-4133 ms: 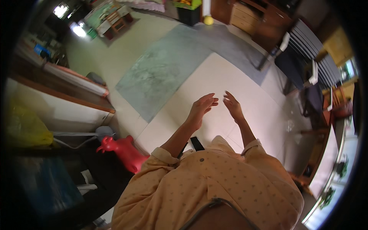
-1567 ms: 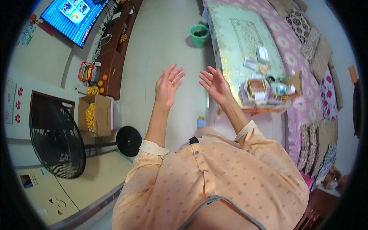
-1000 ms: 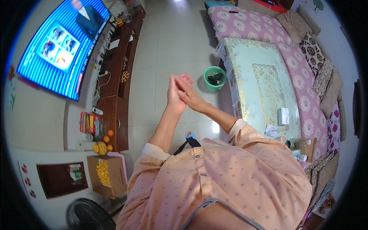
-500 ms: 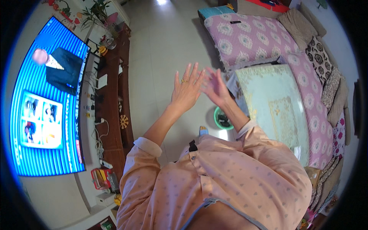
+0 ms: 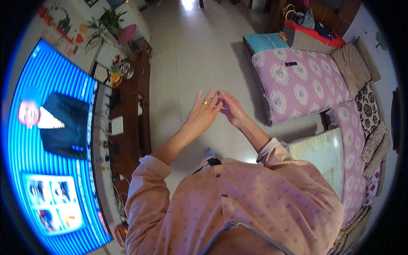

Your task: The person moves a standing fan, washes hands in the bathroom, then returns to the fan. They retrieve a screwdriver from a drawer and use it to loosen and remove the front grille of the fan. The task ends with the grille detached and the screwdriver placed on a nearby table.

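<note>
I see my left hand (image 5: pixel 203 114) raised with fingers spread, long axis pointing up the view, a gold ring (image 5: pixel 205 102) on one finger. My right hand (image 5: pixel 230 108) touches its fingertips, empty. Beyond lies pale tiled floor (image 5: pixel 187 46), a pink quilted sofa (image 5: pixel 301 83) to the right.

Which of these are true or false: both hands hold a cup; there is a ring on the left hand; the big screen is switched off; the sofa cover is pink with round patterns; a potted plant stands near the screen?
1. Both hands hold a cup. False: the left hand and right hand are raised with fingertips meeting, holding nothing that shows.
2. The left hand wears a ring. True.
3. The big screen is off. False: it glows blue with pictures.
4. The sofa cover is pink with round patterns. True.
5. A potted plant stands near the screen. True.
</note>
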A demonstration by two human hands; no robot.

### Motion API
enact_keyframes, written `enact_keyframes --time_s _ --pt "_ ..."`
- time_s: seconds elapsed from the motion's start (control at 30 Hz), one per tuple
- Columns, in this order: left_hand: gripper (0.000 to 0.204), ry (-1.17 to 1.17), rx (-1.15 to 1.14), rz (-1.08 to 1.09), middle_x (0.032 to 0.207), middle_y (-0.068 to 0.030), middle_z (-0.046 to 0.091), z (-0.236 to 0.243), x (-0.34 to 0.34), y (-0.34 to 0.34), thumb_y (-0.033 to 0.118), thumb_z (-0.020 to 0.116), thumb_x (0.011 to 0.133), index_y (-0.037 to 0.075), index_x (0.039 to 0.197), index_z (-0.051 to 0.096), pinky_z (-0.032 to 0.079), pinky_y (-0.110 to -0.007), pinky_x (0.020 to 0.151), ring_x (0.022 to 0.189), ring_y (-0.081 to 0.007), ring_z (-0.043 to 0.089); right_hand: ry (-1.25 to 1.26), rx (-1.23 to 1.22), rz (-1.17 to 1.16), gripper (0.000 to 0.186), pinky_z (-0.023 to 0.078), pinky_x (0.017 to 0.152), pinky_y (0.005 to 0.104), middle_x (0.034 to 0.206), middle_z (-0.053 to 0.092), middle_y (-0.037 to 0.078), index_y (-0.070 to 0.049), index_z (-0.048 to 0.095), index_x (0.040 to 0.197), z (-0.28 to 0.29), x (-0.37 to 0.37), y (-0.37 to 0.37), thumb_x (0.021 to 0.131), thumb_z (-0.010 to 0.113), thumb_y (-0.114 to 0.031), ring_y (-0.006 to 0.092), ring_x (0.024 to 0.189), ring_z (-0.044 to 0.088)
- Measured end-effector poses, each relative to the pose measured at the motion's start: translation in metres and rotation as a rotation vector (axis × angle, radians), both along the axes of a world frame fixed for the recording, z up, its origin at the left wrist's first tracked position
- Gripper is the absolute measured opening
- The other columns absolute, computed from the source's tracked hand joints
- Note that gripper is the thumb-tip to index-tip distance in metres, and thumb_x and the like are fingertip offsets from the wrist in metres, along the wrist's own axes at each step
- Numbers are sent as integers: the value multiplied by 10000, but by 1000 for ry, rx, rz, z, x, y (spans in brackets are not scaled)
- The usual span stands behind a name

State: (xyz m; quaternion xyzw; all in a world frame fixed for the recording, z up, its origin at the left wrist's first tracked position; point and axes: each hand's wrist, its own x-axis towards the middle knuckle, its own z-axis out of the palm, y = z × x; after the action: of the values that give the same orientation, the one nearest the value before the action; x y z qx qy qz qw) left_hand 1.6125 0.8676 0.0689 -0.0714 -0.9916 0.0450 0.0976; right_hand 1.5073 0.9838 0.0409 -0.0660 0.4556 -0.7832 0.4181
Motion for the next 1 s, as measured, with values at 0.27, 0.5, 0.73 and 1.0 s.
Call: enact_keyframes --time_s 0.27,0.5,0.73,1.0 --pt "365 -211 -163 -591 1269 14 548 11 -218 -165 175 548 847 164 1210 579 229 -584 1089 1232 -224 458 714 246 412 273 426 796 272 988 627 17 -41 653 1056 20 -226 -117 906 617 -266 89 909 531" --pt "320 -67 -174 -686 1231 29 573 4 -400 -296 159 524 859 176 1171 592 221 -578 1104 1118 -187 549 631 214 678 225 427 751 262 821 639 -6 -45 695 929 21 -423 -258 860 683 -258 86 811 525" --pt "270 -121 -58 -508 1207 21 580 7 -527 -440 145 578 826 159 1088 645 218 -567 1102 1111 -183 548 699 101 791 158 448 762 264 867 628 -1 -24 675 896 22 -572 -421 839 701 -170 91 827 538" --pt "223 -119 113 -478 1153 23 609 -7 -697 -632 161 594 812 141 1017 680 226 -543 1105 1108 -182 543 623 -7 697 110 460 776 239 940 612 2 -22 656 919 10 -737 -616 810 670 -15 83 866 547"
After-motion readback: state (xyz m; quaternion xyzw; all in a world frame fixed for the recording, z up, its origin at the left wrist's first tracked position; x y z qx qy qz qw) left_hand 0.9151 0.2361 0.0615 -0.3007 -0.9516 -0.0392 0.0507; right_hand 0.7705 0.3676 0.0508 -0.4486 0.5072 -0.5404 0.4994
